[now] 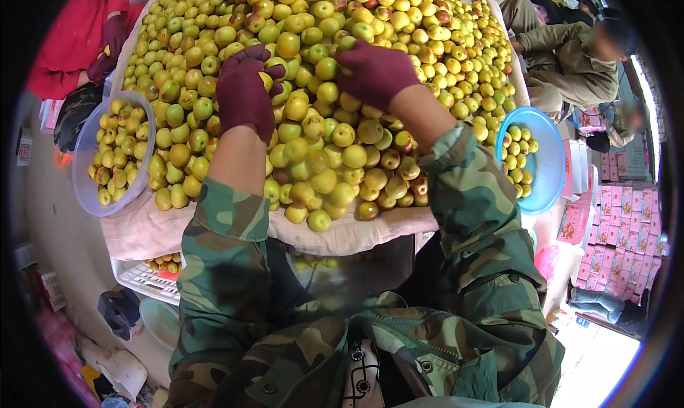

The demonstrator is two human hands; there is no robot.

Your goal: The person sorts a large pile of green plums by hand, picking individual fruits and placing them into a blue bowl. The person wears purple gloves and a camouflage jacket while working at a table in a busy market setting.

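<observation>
A broad heap of yellow-green jujubes (299, 151), some with red-brown patches, covers the cloth-lined table before me. My left hand (247, 92), in a maroon glove, is over the middle of the heap. Its fingers curl around a jujube (265, 80) that shows partly between thumb and palm. To its right my right hand (378, 75), gloved alike, reaches into the heap with bent fingers. A green jujube (346, 41) lies at its fingertips; the hand's back hides whether it is gripped.
A clear plastic basin (79, 157) with jujubes stands left, a blue basin (553, 165) with jujubes right. The pale cloth (342, 239) edges the table. A white crate (141, 279) sits below. One person in red (69, 44) works left; another person (572, 60) sits right, near stacked pink boxes (622, 237).
</observation>
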